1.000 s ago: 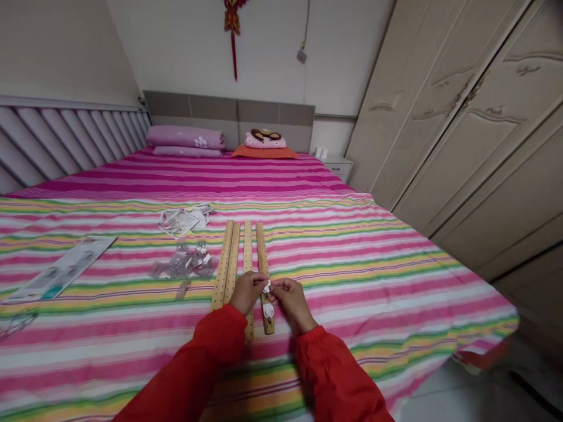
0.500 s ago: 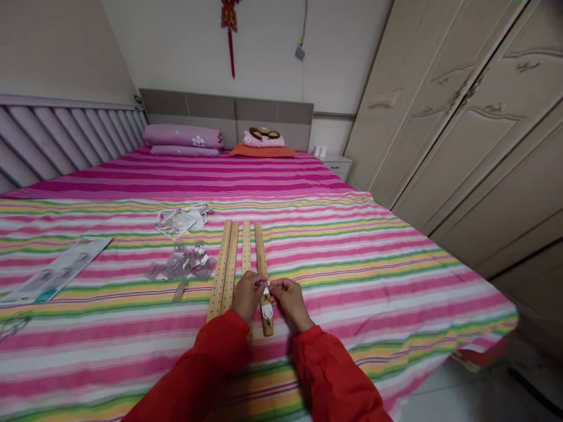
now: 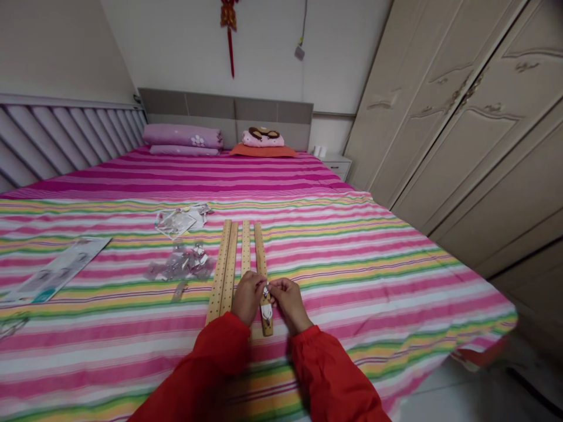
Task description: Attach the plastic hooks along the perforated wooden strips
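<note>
Several wooden strips with rows of holes lie side by side on the striped cloth; the rightmost strip (image 3: 260, 252) is under my fingers. My left hand (image 3: 247, 296) and my right hand (image 3: 288, 300) pinch a small white and metal piece (image 3: 266, 289) between them, over that strip. Just below it, a white piece with a metal ring (image 3: 267, 313) rests on the same strip. My left hand also covers part of the neighbouring strip (image 3: 246, 246). Two more strips (image 3: 224, 266) lie to the left, close together.
Left of the strips are small clear bags with metal pieces (image 3: 187, 262), opened packaging (image 3: 180, 221) and a long flat clear package (image 3: 61, 271). Folded bedding (image 3: 182, 139) lies at the headboard. A wardrobe (image 3: 461, 117) stands at the right.
</note>
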`<state>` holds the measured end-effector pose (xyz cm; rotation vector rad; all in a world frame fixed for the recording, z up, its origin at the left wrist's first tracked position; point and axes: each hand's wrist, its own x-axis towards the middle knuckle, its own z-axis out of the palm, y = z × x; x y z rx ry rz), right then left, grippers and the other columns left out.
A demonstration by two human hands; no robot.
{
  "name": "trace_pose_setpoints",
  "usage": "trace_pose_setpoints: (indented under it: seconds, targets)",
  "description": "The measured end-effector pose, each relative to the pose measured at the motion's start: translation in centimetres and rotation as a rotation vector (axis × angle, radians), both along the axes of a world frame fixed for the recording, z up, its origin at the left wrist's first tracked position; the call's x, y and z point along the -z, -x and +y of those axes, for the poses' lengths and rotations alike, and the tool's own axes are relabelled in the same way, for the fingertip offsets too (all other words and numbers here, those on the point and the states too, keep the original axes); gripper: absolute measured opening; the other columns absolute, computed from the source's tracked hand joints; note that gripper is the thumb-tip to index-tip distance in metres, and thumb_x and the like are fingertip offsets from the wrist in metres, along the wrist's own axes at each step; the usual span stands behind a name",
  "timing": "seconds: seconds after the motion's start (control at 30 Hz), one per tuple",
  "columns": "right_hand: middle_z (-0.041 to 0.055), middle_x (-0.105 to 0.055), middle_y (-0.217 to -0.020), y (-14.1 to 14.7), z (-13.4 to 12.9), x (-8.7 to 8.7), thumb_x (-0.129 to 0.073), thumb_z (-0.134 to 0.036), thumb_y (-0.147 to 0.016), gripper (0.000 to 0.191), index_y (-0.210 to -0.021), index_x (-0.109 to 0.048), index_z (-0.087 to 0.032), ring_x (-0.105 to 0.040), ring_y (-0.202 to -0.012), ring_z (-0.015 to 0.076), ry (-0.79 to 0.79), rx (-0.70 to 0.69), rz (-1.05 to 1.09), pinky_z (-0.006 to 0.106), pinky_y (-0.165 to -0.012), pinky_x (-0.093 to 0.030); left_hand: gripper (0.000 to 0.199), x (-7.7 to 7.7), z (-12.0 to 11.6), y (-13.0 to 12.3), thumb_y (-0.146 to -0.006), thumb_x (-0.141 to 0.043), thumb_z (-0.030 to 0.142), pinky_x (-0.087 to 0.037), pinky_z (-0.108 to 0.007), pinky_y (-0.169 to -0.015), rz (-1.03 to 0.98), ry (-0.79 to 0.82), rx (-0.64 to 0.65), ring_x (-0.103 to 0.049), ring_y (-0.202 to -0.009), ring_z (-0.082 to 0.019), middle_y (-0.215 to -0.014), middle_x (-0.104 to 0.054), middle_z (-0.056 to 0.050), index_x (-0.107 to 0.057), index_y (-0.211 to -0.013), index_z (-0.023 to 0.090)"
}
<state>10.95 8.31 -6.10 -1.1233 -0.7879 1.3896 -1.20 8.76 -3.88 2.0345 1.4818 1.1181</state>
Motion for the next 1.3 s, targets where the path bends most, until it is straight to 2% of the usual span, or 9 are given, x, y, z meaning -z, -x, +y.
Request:
trace_pose_setpoints:
  seconds: [0.1, 0.2, 0.43, 0.57, 0.8, 0.97, 1.13, 1.3]
  targets:
    - [-0.0046, -0.057, -0.042, 0.0, -0.1, 0.0, -0.077, -0.03, -0.051, 0.024, -0.061, -0.059, -0.017, -0.047, -0.033, 0.0087, -0.004, -0.004, -0.003, 0.019, -0.032, -0.034, 0.027, 0.0, -0.4, 0.4, -0.085, -0.043, 0.02, -0.049, -0.035, -0.079, 0.011, -0.022, -0.011, -0.059, -0.085, -0.019, -0.083, -0.064, -0.007, -0.069, -0.085, 0.018]
    - [-0.0043, -0.058, -0.043, 0.0, -0.2, 0.0, -0.076, -0.03, -0.054, 0.022, -0.062, -0.061, -0.017, -0.046, -0.033, 0.0087, -0.01, -0.006, -0.001, 0.02, -0.033, -0.033, 0.034, 0.3, -1.5, 1.0, -0.083, -0.038, 0.013, -0.046, -0.038, -0.085, 0.086, -0.062, -0.041, -0.059, -0.093, -0.02, -0.094, -0.068, -0.008, -0.069, -0.096, 0.019]
    - [-0.0058, -0.054, -0.04, 0.0, -0.6, -0.1, -0.069, -0.032, -0.061, 0.019, -0.064, -0.062, -0.016, -0.043, -0.033, 0.0077, -0.024, -0.001, 0.017, 0.019, -0.034, -0.031, 0.057, 0.5, -4.6, 0.8, -0.076, -0.036, -0.001, -0.029, -0.051, -0.099, 0.393, -0.022, -0.062, -0.044, -0.125, -0.028, -0.126, -0.061, -0.004, -0.06, -0.12, 0.027]
    - [-0.0065, -0.052, -0.038, -0.1, -0.7, -0.2, -0.068, -0.033, -0.062, 0.018, -0.065, -0.061, -0.016, -0.042, -0.032, 0.0075, -0.032, -0.007, 0.004, 0.019, -0.034, -0.029, 0.064, 0.2, -4.7, 0.3, -0.076, -0.033, -0.004, -0.024, -0.054, -0.101, 0.48, 0.004, -0.046, -0.04, -0.129, -0.028, -0.131, -0.058, -0.002, -0.057, -0.124, 0.03]
    - [-0.0079, -0.049, -0.036, 0.0, -0.6, 0.1, -0.064, -0.031, -0.062, 0.015, -0.063, -0.059, -0.017, -0.039, -0.029, 0.0069, -0.031, -0.011, -0.056, 0.019, -0.031, -0.027, 0.059, -0.4, -4.4, 0.4, -0.08, -0.034, 0.0, -0.019, -0.059, -0.104, 0.588, 0.025, -0.001, -0.038, -0.13, -0.03, -0.133, -0.056, 0.0, -0.056, -0.126, 0.032]
    - [-0.0086, -0.048, -0.036, 0.1, -0.5, 0.2, -0.063, -0.032, -0.061, 0.015, -0.063, -0.058, -0.018, -0.038, -0.028, 0.0073, -0.022, -0.003, -0.088, 0.02, -0.03, -0.027, 0.059, -0.5, -4.4, 0.4, -0.081, -0.035, 0.002, -0.016, -0.059, -0.106, 0.617, 0.064, 0.008, -0.037, -0.132, -0.028, -0.135, -0.053, 0.002, -0.053, -0.127, 0.034]
    - [-0.0079, -0.049, -0.037, 0.0, -0.6, 0.3, -0.064, -0.034, -0.064, 0.017, -0.063, -0.059, -0.018, -0.038, -0.029, 0.0076, -0.055, -0.005, -0.11, 0.02, -0.032, -0.027, 0.067, -0.1, -4.3, 0.9, -0.078, -0.034, 0.0, -0.013, -0.056, -0.108, 0.553, 0.111, 0.013, -0.034, -0.134, -0.025, -0.138, -0.051, 0.005, -0.047, -0.131, 0.037]
    - [-0.0079, -0.047, -0.035, 0.0, -0.7, 1.3, -0.064, -0.045, -0.069, 0.028, -0.066, -0.058, -0.018, -0.037, -0.029, 0.0084, -0.091, 0.011, -0.123, 0.021, -0.033, -0.026, 0.069, -0.5, -4.9, 1.2, -0.077, -0.032, 0.001, -0.014, -0.052, -0.109, 0.494, 0.161, -0.046, -0.025, -0.139, -0.022, -0.142, -0.047, 0.0, -0.039, -0.139, 0.031]
